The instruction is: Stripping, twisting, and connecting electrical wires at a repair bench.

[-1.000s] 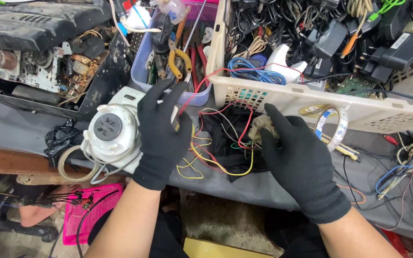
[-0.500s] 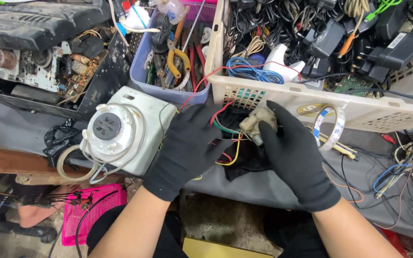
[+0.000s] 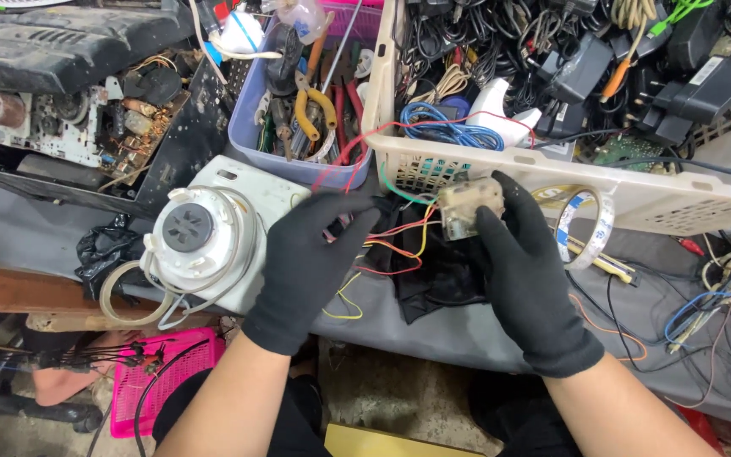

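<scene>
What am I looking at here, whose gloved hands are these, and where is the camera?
There is no machine: the camera sits on a person's head and looks down at their own two hands in black gloves. The right hand holds a small clear plastic part with coloured wires trailing from it. The left hand pinches those wires. Under them lies a grey workbench with a black cloth. Beside the left hand sits a white round-faced appliance housing. Behind are a purple bin of hand tools, a white basket of cables and adapters, and a roll of tape. At far left is an opened device with bare circuitry.
</scene>
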